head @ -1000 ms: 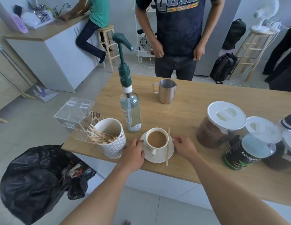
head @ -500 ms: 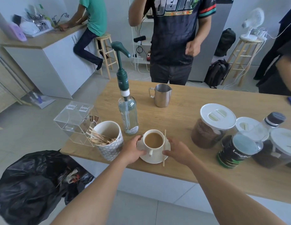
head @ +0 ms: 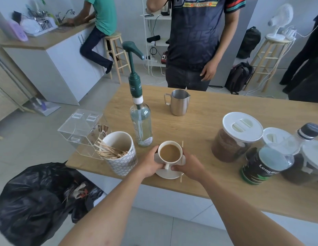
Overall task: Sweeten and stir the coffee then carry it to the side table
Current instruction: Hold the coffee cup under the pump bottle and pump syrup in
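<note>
Left hand point(head: 149, 163): reaches in from the lower left with the forearm stretched forward; fingers curled around the left rim of the saucer point(head: 168, 174), thumb lying on top near the cup handle, gripping the saucer.
Right hand point(head: 189, 166): reaches in from the lower right, forearm angled toward the middle; fingers wrapped on the saucer's right side, thumb tip close to the cup handle, gripping the saucer.
Coffee cup point(head: 170, 153): white, upright on the saucer, filled with light-brown coffee, handle turned toward the person, between the two hands.
Saucer: near the front edge of the tabletop point(head: 204, 125); whether it is lifted or resting cannot be told.
Stir stick point(head: 181, 161): thin wooden stick lying across the saucer's right side, partly under the right hand.
Syrup bottle point(head: 140, 122): clear glass with a green pump, upright just behind the cup.
Patterned mug point(head: 120, 153): holds wooden sticks, just left of the left hand.
Steel pitcher point(head: 177, 102): farther back on the tabletop, well apart.
</note>
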### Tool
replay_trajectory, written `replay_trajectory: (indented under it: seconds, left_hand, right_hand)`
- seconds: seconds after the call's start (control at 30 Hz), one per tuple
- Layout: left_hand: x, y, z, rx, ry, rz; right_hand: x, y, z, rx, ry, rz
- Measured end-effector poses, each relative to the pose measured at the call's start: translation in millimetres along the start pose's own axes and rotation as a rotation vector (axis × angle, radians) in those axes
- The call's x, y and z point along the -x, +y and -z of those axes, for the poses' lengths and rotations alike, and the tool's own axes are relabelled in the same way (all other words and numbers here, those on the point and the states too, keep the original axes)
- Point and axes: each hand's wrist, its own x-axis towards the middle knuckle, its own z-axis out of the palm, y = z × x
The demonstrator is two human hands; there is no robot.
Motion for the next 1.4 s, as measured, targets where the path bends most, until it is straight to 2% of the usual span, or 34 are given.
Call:
replay_trajectory:
  seconds: [0.6, 0.83, 1.4]
  left_hand:
    - [-3.6, 1.2, -1.3, 0.051, 0.014, 0.044]
    - [0.5, 19.9, 12.8, 0.080, 0.005, -0.017]
    - [34.7, 92.6, 78.4, 0.106, 0.088, -0.178]
  right_hand:
    - [0.1, -11.2, 2.9, 0.021, 0.002, -0.010]
    - [4.7, -24.9, 17.5, -0.043, -0.018, 0.010]
    - [14.6, -99.6, 59.6, -0.070, 0.012, 0.271]
